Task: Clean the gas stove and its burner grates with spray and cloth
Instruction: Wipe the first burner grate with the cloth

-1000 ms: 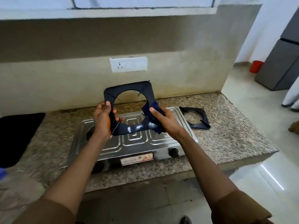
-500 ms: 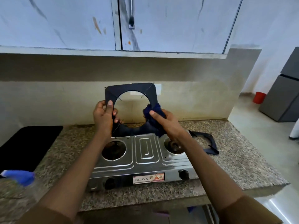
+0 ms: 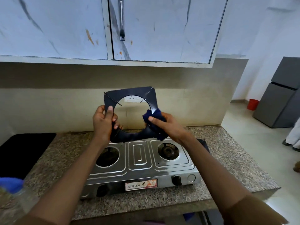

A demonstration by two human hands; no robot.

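The burner grate [image 3: 129,101] is held upright above the rear edge of the gas stove [image 3: 139,161], clear of both open burners. The left hand [image 3: 103,122] grasps the grate's left side, thumb on the front face. The right hand [image 3: 164,125] pinches a dark blue cloth [image 3: 154,117] around the grate's right side.

Risk: the grate is supported only at its two sides. A hard wiping stroke could twist it out of the left hand's grip and drop it onto the stove, denting the steel top. The thin prongs may snag the cloth.

Limits of view: a second grate [image 3: 203,143], right of the stove on the worktop [image 3: 235,159], is mostly hidden behind the right forearm. A blue-topped object [image 3: 11,185], left of the stove, is blurred; it is probably the spray bottle.
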